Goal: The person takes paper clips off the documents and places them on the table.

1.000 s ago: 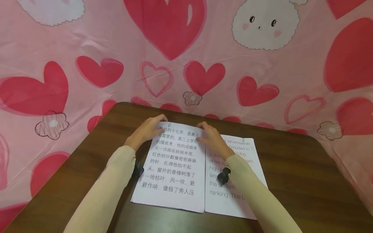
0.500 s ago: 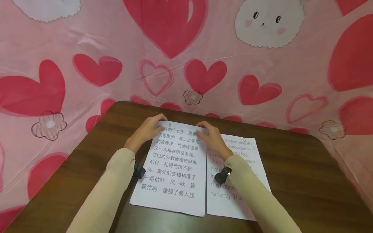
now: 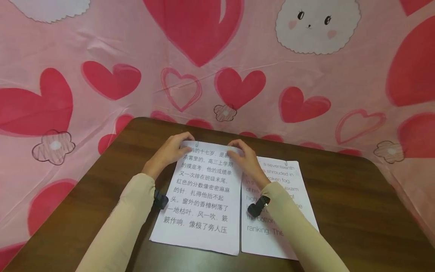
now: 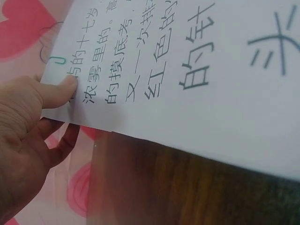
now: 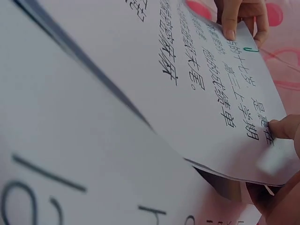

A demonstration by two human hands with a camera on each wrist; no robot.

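Note:
A stack of white sheets with large Chinese text [image 3: 202, 189] has its far end pinched at both corners. My left hand [image 3: 166, 153] holds the far left corner, thumb on top and fingers underneath, as the left wrist view shows. At the far right corner my right hand [image 3: 246, 160] grips the same stack, its thumb [image 5: 283, 126] lying over the printing. A green paper clip [image 4: 57, 61] sits on the top edge between the hands. Under my right forearm lies a second stack with English text [image 3: 265, 245], partly hidden by the arm; it carries its own paper clip [image 3: 286, 163].
Both stacks are on a dark brown wooden table [image 3: 353, 204] with rounded far corners. Behind it hangs a pink cloth [image 3: 136, 37] with red hearts and white fluffy faces. Each wrist wears a small black camera [image 3: 258, 206].
Both hands stay at the top corners of the Chinese-text stack. My right thumb has moved slightly farther up its corner, and the stack's near edge shows a little lower in the head view.

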